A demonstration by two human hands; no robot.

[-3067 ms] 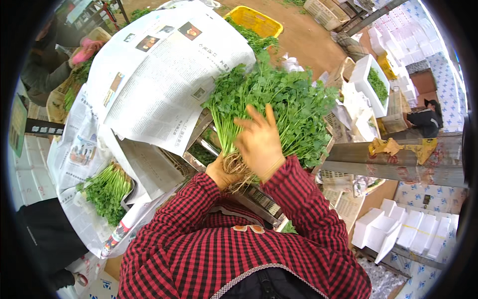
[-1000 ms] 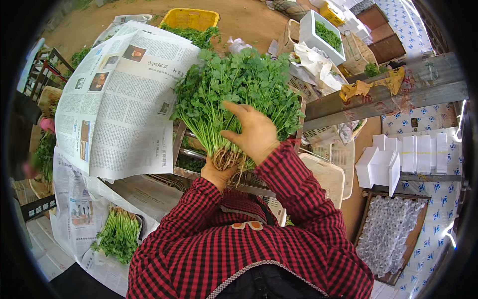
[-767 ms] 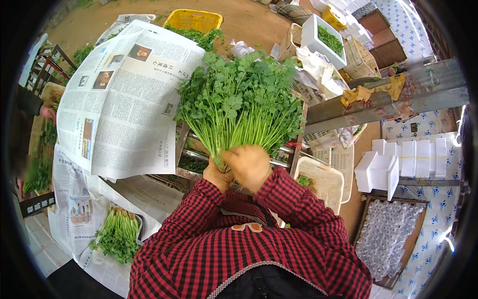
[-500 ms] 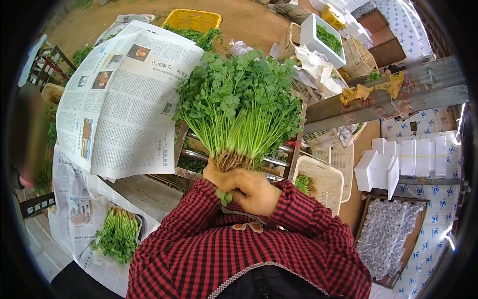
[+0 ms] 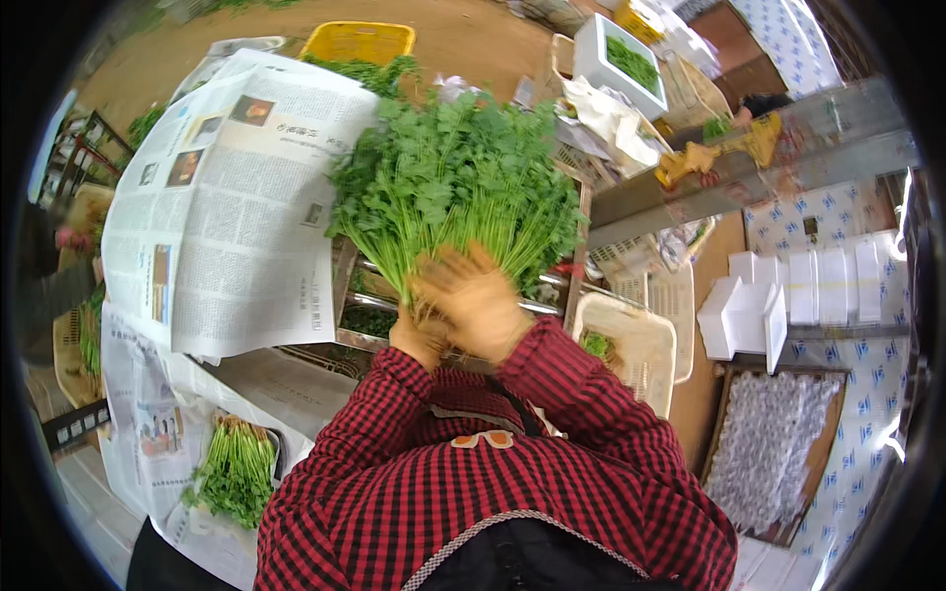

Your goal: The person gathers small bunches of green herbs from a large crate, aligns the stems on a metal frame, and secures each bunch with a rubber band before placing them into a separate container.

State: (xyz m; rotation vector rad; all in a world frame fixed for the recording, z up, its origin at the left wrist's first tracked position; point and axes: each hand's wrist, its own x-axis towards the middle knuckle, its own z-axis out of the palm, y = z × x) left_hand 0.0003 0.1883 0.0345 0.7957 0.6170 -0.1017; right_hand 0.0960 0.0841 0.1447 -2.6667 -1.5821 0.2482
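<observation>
A big bunch of coriander [image 5: 458, 177] lies in front of me, its leaves fanned out away from me and its brown root ends toward my body. At the left side of those root ends, my left hand [image 5: 418, 340] is closed around the lower stems; part of it is covered by the other hand. My right hand [image 5: 475, 305] rests over the stems just above the roots, fingers stretched out and slightly blurred. Under the bunch is a metal-framed stand [image 5: 347, 281], of which only edges and bars show.
Newspaper sheets [image 5: 256, 217] spread to the left. A smaller coriander bunch [image 5: 235, 471] lies on paper at lower left. Cream crates [image 5: 631, 335] stand at right, below a metal beam [image 5: 729, 187]. White foam boxes [image 5: 734, 315] and a yellow crate [image 5: 357, 39] lie farther out.
My right hand has opened and moved up from the root ends onto the stems. A small leafy sprig by my hands no longer shows. The whole view has shifted slightly.
</observation>
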